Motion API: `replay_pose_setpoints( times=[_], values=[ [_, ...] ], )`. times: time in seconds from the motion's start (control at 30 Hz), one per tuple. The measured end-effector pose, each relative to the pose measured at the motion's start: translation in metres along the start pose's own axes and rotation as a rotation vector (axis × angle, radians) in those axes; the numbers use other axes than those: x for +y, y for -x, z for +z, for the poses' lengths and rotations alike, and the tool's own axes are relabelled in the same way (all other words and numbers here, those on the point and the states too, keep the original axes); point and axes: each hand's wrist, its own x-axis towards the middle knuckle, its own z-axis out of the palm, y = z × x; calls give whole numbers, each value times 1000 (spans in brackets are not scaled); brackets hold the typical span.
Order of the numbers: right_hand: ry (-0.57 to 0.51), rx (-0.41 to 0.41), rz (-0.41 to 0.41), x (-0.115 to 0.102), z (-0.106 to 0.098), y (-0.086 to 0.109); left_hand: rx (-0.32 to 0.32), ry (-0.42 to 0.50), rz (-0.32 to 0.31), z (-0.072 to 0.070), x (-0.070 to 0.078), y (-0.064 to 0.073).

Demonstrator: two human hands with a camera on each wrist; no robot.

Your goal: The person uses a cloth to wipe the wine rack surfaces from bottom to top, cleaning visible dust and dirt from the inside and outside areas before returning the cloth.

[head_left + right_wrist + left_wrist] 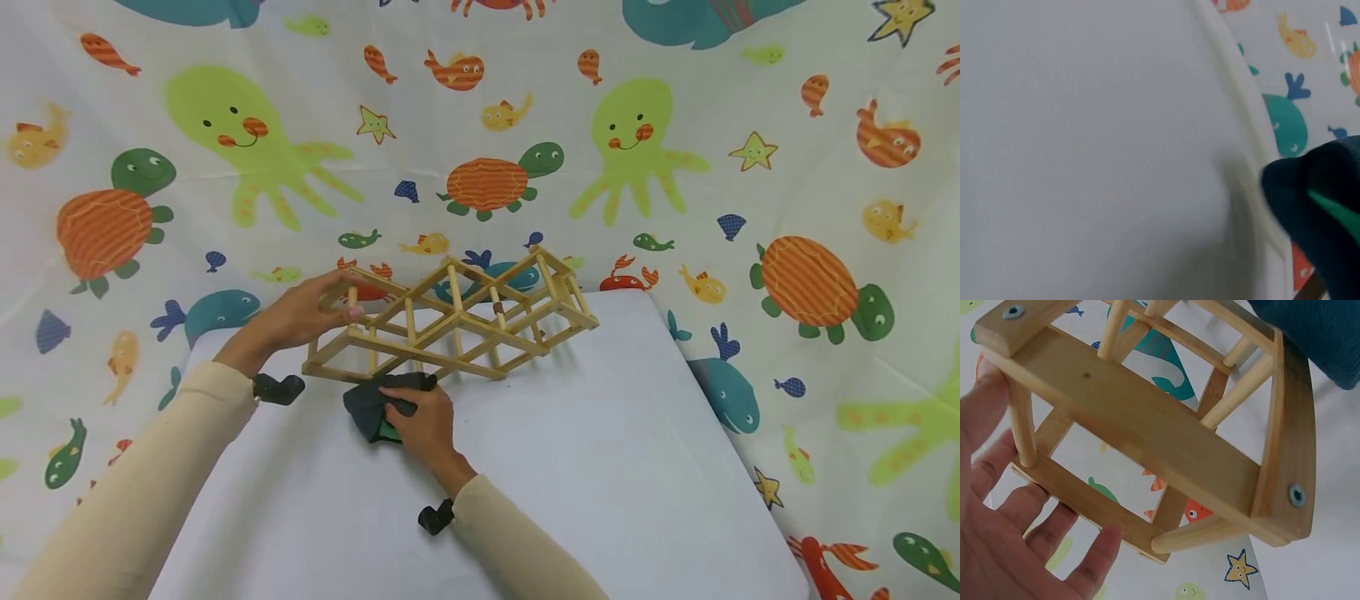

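A folding wooden lattice rack (459,318), built of light slats and round dowels, stretches across the far part of the table. My left hand (309,310) holds its left end; in the left wrist view the fingers (1054,531) lie against a lower slat and bolt heads show at the corners. My right hand (427,423) pinches a dark teal cloth (367,408) with a green inner side, bunched close by the rack's lower front slat. The same cloth (1294,197) fills the right edge of the right wrist view, where the right hand itself is hidden.
White covering lies over the table (600,450), whose raised edge (1250,119) shows in the right wrist view. Behind and around it hangs a white sheet (420,175) printed with sea animals. Small black devices (279,389) are worn on both wrists.
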Motion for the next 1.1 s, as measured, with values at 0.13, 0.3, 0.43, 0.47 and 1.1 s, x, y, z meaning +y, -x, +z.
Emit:
replay_pose_setpoints(
  times=[0.13,0.3,0.43,0.47,1.1],
  values=[
    [18,109,-239,-6,5,2,10,10,-6,6,0,-1],
    [150,152,-371,-15,15,-7,13,39,-21,7,0,0],
    [273,113,-262,-8,15,-6,1,44,-16,8,0,-1],
    [295,98,-219,-5,14,-5,-1,38,-15,8,1,-2],
    [159,79,-203,20,-14,8,-2,6,-4,6,0,-3]
  ],
)
